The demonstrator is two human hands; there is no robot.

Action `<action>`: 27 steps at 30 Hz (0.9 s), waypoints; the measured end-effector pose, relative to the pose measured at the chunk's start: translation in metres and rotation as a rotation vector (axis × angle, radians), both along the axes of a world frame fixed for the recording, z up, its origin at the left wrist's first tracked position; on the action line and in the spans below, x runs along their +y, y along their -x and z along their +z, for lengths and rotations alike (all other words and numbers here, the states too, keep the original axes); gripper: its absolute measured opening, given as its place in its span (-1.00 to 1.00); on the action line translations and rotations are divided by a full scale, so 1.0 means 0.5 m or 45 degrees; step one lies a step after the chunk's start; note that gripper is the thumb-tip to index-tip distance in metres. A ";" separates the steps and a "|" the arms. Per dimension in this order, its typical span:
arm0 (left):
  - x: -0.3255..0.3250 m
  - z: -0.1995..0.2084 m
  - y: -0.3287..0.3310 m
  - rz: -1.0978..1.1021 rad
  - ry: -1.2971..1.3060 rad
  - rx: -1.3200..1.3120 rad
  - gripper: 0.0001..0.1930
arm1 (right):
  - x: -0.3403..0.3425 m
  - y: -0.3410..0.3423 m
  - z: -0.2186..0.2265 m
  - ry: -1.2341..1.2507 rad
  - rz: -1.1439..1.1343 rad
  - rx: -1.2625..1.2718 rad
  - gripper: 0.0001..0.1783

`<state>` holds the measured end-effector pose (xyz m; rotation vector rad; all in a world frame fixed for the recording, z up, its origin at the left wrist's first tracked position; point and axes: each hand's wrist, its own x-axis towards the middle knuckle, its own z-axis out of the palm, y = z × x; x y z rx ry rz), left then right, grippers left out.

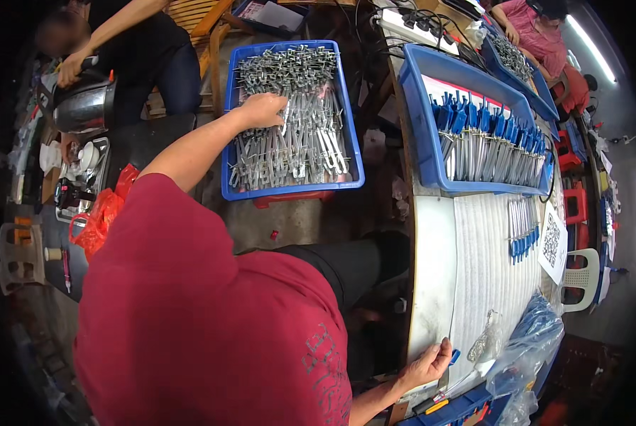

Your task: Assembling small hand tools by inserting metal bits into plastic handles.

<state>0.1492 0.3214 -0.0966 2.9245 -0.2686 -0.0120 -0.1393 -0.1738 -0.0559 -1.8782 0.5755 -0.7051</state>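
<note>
My left hand [265, 110] reaches into a blue plastic tray [227, 135] full of grey metal parts. Its fingers are curled down against long, U-shaped metal pieces [297, 145]; what they grip is hidden. Shorter T-ended metal parts [286, 67] fill the far end of that tray. By the near edge of the worktable, my right hand [428, 366] is closed, thumb and forefinger together. A small blue plastic piece [455, 356] sticks out beyond its fingers, the rest of it covered by the hand.
Across the white worktable [431, 270], a blue bin [421, 153] holds several blue-handled metal rods [485, 142]. More such rods [522, 227] lie in a row beside a printed sheet [552, 245]. Clear plastic bags [527, 341] sit near the right hand. Other people work at far left and far right.
</note>
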 end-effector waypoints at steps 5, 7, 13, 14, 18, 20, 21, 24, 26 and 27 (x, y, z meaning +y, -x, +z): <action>0.000 -0.041 -0.006 -0.097 -0.176 -0.085 -0.82 | 0.019 -0.010 0.010 0.071 -0.016 -0.068 -0.73; 0.002 -0.061 -0.008 -0.201 -0.258 -0.241 -0.88 | 0.008 -0.003 0.005 0.053 -0.008 -0.035 -0.73; -0.005 -0.034 -0.005 -0.225 -0.214 -0.672 -0.93 | 0.014 -0.004 0.007 0.016 -0.021 -0.024 -0.73; -0.008 -0.018 -0.003 -0.228 -0.215 -0.673 -0.93 | 0.015 -0.005 0.007 0.010 -0.024 -0.042 -0.73; -0.011 0.051 0.003 -0.194 -0.131 -0.721 -0.92 | 0.021 -0.009 0.012 0.039 -0.016 -0.051 -0.73; -0.021 0.103 0.012 -0.149 -0.077 -0.692 -0.92 | 0.025 -0.008 0.018 0.027 -0.003 -0.008 -0.73; -0.031 0.134 0.016 -0.123 -0.030 -0.651 -0.93 | 0.023 -0.007 0.016 0.026 -0.010 -0.008 -0.73; -0.071 0.237 0.022 -0.225 0.181 -0.396 -0.89 | 0.011 0.005 0.011 0.017 -0.007 0.052 -0.73; -0.099 0.296 0.038 -0.285 0.302 -0.270 -0.85 | 0.018 -0.002 0.016 0.033 0.009 0.038 -0.72; -0.111 0.317 0.044 -0.318 0.387 -0.196 -0.85 | 0.026 -0.007 0.023 0.076 0.004 0.017 -0.73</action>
